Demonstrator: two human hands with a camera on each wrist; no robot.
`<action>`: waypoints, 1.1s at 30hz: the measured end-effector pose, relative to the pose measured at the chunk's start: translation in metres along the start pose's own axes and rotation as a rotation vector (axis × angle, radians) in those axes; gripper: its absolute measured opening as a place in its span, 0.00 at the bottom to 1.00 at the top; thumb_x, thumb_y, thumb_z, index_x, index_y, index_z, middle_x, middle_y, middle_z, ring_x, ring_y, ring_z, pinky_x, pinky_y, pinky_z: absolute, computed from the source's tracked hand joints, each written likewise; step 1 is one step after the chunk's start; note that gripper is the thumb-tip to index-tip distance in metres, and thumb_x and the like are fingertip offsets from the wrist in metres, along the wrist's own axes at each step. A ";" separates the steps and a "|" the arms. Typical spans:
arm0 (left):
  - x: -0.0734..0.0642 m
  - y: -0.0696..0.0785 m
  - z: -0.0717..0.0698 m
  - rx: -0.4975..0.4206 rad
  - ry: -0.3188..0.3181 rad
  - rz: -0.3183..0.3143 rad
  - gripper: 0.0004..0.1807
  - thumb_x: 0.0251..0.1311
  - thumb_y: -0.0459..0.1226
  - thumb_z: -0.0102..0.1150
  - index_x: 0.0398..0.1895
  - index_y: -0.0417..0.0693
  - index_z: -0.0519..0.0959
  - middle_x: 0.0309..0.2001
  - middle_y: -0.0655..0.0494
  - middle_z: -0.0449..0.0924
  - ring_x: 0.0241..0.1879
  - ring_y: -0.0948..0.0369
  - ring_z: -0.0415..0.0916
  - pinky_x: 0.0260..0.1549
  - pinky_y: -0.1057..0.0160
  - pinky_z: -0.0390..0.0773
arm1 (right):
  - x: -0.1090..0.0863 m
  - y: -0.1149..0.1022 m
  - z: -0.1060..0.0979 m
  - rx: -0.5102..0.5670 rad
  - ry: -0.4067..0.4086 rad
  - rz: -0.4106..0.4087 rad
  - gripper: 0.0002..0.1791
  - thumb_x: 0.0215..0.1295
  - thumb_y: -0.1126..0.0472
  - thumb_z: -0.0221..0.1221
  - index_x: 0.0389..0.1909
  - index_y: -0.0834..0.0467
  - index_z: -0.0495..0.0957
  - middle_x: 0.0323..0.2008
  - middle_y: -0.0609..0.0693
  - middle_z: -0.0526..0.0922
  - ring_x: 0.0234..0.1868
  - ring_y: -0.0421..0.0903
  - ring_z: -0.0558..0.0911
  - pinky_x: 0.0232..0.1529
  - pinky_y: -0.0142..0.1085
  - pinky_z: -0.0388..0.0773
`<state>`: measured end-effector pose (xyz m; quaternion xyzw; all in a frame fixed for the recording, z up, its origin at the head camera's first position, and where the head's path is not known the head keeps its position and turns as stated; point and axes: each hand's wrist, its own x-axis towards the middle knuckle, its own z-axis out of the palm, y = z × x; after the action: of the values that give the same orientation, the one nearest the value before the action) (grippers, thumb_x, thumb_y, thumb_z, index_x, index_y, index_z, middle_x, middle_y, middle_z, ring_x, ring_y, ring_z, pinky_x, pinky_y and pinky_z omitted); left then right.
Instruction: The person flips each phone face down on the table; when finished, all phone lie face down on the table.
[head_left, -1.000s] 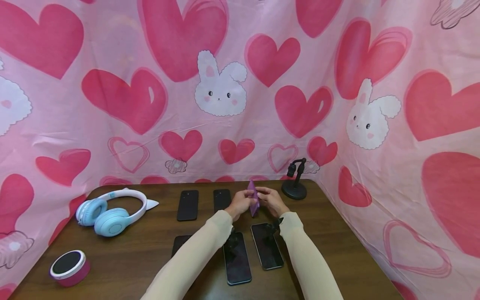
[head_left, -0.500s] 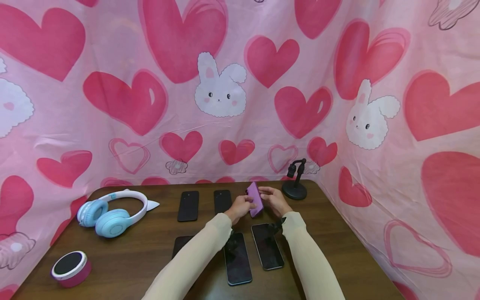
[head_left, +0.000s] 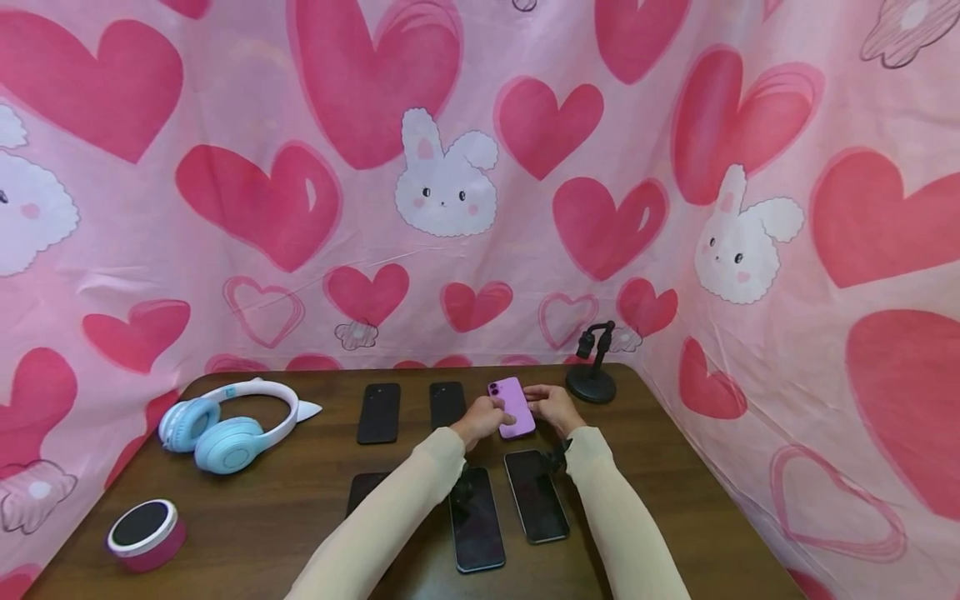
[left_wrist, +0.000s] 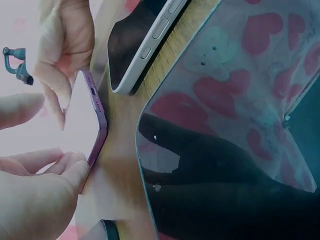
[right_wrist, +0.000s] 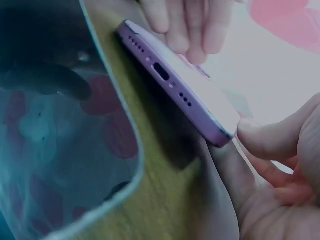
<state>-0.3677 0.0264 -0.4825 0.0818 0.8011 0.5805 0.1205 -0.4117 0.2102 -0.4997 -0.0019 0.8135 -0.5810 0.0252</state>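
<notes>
A lilac smartphone lies low over the table, its camera side up in the head view. My left hand pinches its left edge, the thumb over the back. At the opposite edge, my right hand has thumb and a finger on either side of a corner, as the right wrist view shows. That view also has the phone's charging port end tilted above the wood, with left-hand fingers behind it. Two dark-screened smartphones, one in the middle and one at right, lie nearer to me.
Two black phones, one at left and one beside my left hand, lie farther back. Another phone is partly under my left sleeve. White-and-blue headphones, a pink round speaker and a small black stand are around them.
The lilac smartphone has swung from nearly upright on its edge to almost flat, its back now facing up. Both hands have stayed beside it, the right slightly lower.
</notes>
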 end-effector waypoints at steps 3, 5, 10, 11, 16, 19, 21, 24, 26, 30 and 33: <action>0.001 0.002 0.000 0.022 -0.011 -0.004 0.31 0.61 0.36 0.63 0.66 0.28 0.71 0.70 0.36 0.71 0.72 0.42 0.66 0.72 0.44 0.66 | 0.001 -0.001 0.003 -0.100 0.045 0.007 0.17 0.65 0.71 0.59 0.54 0.67 0.83 0.53 0.64 0.86 0.47 0.48 0.86 0.52 0.42 0.86; 0.003 0.002 0.000 0.035 -0.020 -0.003 0.32 0.61 0.37 0.63 0.67 0.29 0.71 0.70 0.36 0.71 0.73 0.43 0.65 0.72 0.44 0.66 | 0.001 -0.003 0.003 -0.175 0.076 0.003 0.15 0.66 0.68 0.59 0.53 0.64 0.84 0.53 0.62 0.86 0.49 0.50 0.84 0.54 0.44 0.84; 0.006 0.004 -0.001 0.065 -0.043 0.012 0.34 0.60 0.38 0.64 0.67 0.29 0.70 0.71 0.36 0.70 0.73 0.43 0.65 0.73 0.44 0.66 | 0.003 -0.010 0.006 -0.347 0.120 -0.024 0.15 0.67 0.60 0.59 0.50 0.60 0.87 0.55 0.60 0.86 0.55 0.56 0.82 0.57 0.50 0.81; 0.006 0.005 -0.002 0.071 -0.046 0.014 0.34 0.60 0.38 0.64 0.67 0.28 0.70 0.71 0.36 0.70 0.73 0.43 0.65 0.73 0.44 0.66 | 0.003 -0.011 0.007 -0.367 0.119 -0.024 0.15 0.66 0.59 0.60 0.50 0.59 0.87 0.55 0.60 0.86 0.56 0.57 0.81 0.57 0.50 0.80; 0.006 0.001 -0.006 0.104 -0.060 0.017 0.36 0.61 0.39 0.63 0.69 0.27 0.68 0.72 0.35 0.68 0.73 0.42 0.64 0.72 0.45 0.67 | 0.000 -0.015 0.011 -0.353 0.091 0.014 0.15 0.66 0.59 0.60 0.49 0.60 0.86 0.51 0.59 0.87 0.49 0.53 0.85 0.52 0.47 0.84; 0.005 0.003 -0.007 0.078 -0.059 -0.004 0.37 0.61 0.38 0.63 0.71 0.29 0.66 0.74 0.36 0.65 0.76 0.43 0.61 0.74 0.44 0.63 | -0.001 -0.015 0.011 -0.290 0.071 0.024 0.15 0.67 0.60 0.59 0.50 0.63 0.85 0.48 0.60 0.88 0.42 0.49 0.88 0.49 0.44 0.86; 0.006 0.002 -0.008 0.075 -0.049 -0.010 0.39 0.60 0.39 0.65 0.72 0.30 0.65 0.75 0.38 0.65 0.76 0.43 0.60 0.75 0.44 0.63 | -0.001 -0.014 0.011 -0.250 0.058 0.030 0.15 0.68 0.61 0.59 0.51 0.64 0.85 0.48 0.61 0.88 0.40 0.48 0.89 0.47 0.43 0.87; 0.007 0.003 -0.008 0.090 -0.036 -0.016 0.40 0.60 0.41 0.66 0.72 0.31 0.65 0.75 0.40 0.66 0.76 0.45 0.61 0.75 0.45 0.63 | 0.000 -0.011 0.011 -0.208 0.050 0.044 0.16 0.68 0.62 0.59 0.51 0.66 0.84 0.48 0.62 0.88 0.38 0.47 0.90 0.46 0.42 0.88; 0.007 0.003 -0.008 0.098 -0.028 -0.019 0.40 0.60 0.41 0.66 0.72 0.32 0.65 0.75 0.40 0.66 0.76 0.45 0.61 0.74 0.45 0.63 | -0.001 -0.010 0.010 -0.189 0.042 0.051 0.16 0.69 0.62 0.59 0.52 0.66 0.84 0.48 0.62 0.88 0.38 0.47 0.90 0.46 0.42 0.88; 0.009 0.002 -0.008 0.116 -0.033 -0.011 0.40 0.60 0.41 0.64 0.73 0.32 0.64 0.75 0.41 0.65 0.76 0.45 0.62 0.75 0.45 0.63 | -0.002 -0.009 0.009 -0.168 0.030 0.046 0.17 0.69 0.62 0.59 0.53 0.67 0.83 0.48 0.63 0.87 0.39 0.48 0.90 0.48 0.44 0.87; 0.010 0.004 -0.014 0.114 -0.040 0.023 0.41 0.60 0.42 0.64 0.74 0.32 0.63 0.75 0.40 0.65 0.75 0.44 0.62 0.74 0.44 0.64 | -0.002 -0.009 0.008 -0.170 0.027 0.041 0.19 0.70 0.61 0.58 0.56 0.67 0.81 0.51 0.64 0.86 0.42 0.51 0.90 0.52 0.46 0.86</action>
<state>-0.3810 0.0180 -0.4753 0.1094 0.8293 0.5336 0.1251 -0.4095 0.1997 -0.4933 0.0206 0.8601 -0.5091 0.0258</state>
